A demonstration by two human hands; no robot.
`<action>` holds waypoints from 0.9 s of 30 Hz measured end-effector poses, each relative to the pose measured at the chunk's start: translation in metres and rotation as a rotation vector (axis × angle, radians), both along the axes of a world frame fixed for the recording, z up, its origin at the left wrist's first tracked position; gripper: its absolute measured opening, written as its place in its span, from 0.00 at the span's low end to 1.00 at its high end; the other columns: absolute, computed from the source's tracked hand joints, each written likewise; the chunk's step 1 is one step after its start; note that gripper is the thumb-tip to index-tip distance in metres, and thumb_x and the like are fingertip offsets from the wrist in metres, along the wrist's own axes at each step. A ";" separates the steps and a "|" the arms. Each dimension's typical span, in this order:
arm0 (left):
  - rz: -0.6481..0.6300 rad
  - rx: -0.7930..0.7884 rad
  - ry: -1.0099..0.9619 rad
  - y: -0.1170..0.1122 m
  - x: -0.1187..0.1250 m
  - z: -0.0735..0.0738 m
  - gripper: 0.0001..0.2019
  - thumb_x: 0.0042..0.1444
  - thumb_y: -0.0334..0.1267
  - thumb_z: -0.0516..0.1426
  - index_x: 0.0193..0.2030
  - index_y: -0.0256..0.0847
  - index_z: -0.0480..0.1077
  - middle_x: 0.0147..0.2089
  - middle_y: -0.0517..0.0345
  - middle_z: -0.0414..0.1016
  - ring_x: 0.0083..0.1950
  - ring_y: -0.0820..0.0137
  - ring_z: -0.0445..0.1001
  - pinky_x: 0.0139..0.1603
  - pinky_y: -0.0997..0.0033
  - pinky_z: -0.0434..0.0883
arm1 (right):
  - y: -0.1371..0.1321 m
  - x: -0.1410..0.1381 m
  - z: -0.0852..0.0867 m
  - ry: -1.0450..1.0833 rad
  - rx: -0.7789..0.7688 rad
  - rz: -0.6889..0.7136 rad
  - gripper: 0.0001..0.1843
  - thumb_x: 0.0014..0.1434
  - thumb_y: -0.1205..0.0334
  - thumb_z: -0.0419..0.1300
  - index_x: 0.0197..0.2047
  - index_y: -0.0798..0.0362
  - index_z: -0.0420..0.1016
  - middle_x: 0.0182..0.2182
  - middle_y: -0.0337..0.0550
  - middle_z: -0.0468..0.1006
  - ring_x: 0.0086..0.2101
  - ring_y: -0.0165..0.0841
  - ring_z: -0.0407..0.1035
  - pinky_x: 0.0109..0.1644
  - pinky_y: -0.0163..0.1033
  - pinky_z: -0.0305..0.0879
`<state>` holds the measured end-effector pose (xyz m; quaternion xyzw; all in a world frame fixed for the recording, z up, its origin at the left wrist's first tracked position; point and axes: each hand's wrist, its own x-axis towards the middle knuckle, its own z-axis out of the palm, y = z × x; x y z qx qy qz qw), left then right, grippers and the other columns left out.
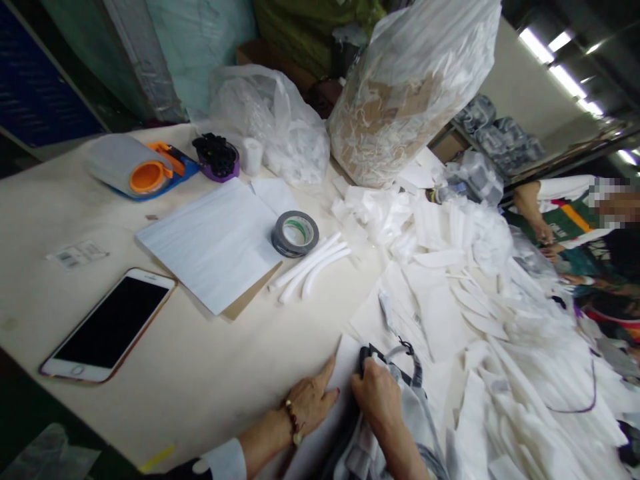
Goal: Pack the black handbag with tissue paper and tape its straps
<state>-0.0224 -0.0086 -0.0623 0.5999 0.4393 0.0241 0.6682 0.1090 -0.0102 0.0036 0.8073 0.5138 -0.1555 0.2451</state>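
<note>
My left hand (311,403), with a beaded bracelet at the wrist, lies on a long white strip of sheet or board (344,370). Its fingers are stretched out and the thumb stands apart. Just to the right, my right hand (379,393) is closed in a fist on a grey fabric bag (417,413) at a dark edge near its top. A looped grey strap (417,367) and a small tag (386,307) show beyond the fist. My forearm covers part of the bag, and its lower part runs out of view.
A phone (113,327), paper sheets (215,240), a tape roll (295,233) and white tubes (313,267) lie on the table. Behind are a tape dispenser (133,167) and filled plastic bags (400,107). White fabric pieces (500,373) pile up right; a person (560,213) works beyond.
</note>
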 end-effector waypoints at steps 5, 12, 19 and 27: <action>0.069 0.029 -0.001 0.007 0.016 0.003 0.20 0.57 0.40 0.44 0.51 0.36 0.67 0.44 0.50 0.74 0.45 0.64 0.71 0.47 0.69 0.65 | -0.013 0.011 0.005 0.064 0.069 -0.053 0.07 0.53 0.67 0.49 0.28 0.53 0.67 0.24 0.46 0.77 0.29 0.38 0.72 0.28 0.35 0.54; 0.040 0.022 0.001 0.011 0.034 0.008 0.12 0.52 0.33 0.48 0.38 0.37 0.71 0.33 0.59 0.73 0.35 0.69 0.70 0.38 0.73 0.65 | -0.026 0.019 -0.002 0.147 0.195 -0.101 0.06 0.53 0.65 0.49 0.26 0.51 0.64 0.19 0.41 0.73 0.23 0.35 0.69 0.26 0.35 0.52; -0.012 -0.003 0.142 0.011 0.049 0.005 0.09 0.51 0.31 0.49 0.28 0.36 0.70 0.28 0.53 0.72 0.33 0.65 0.69 0.35 0.69 0.62 | -0.026 0.026 -0.006 0.154 0.179 -0.104 0.07 0.53 0.66 0.48 0.25 0.52 0.64 0.19 0.41 0.73 0.23 0.35 0.68 0.25 0.34 0.49; -0.043 -0.015 0.164 0.008 0.053 0.003 0.10 0.55 0.32 0.46 0.34 0.37 0.68 0.38 0.47 0.72 0.41 0.62 0.70 0.41 0.69 0.63 | -0.029 0.031 -0.006 0.151 0.191 -0.094 0.08 0.52 0.65 0.48 0.28 0.52 0.67 0.20 0.42 0.74 0.24 0.34 0.68 0.26 0.34 0.48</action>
